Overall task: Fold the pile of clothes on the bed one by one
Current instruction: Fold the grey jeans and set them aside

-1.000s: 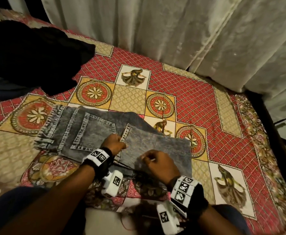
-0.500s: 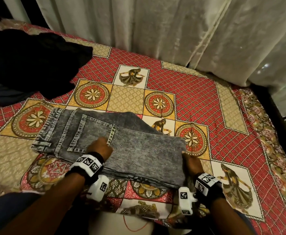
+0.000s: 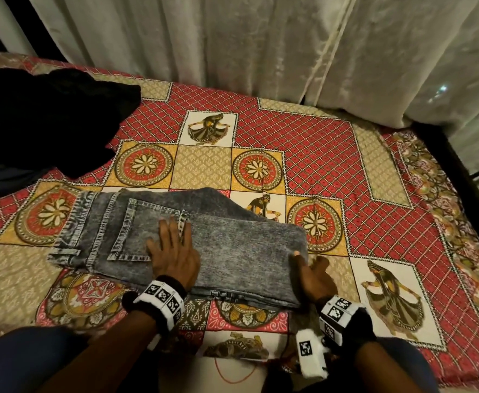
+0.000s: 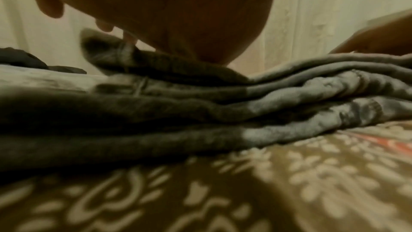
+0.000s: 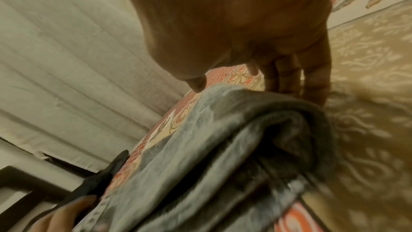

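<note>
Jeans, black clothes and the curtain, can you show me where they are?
jeans (image 3: 241, 251): head view, top folded layer.
black clothes (image 3: 48, 117): head view, middle of the heap.
curtain (image 3: 232, 43): head view, its folds behind the bed.

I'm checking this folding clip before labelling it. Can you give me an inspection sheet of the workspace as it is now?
Surface: bedspread, patterned red, gold and beige.
Job's things: grey jeans, partly folded, flat; black clothes piled far left.
Clutter: nothing seen.
Hands: left hand flat on jeans, fingers straight; right hand at the jeans' right folded edge, thumb on top, fingers below.
Cables: thin red cord at near edge.
Surroundings: pale curtains behind bed.
</note>
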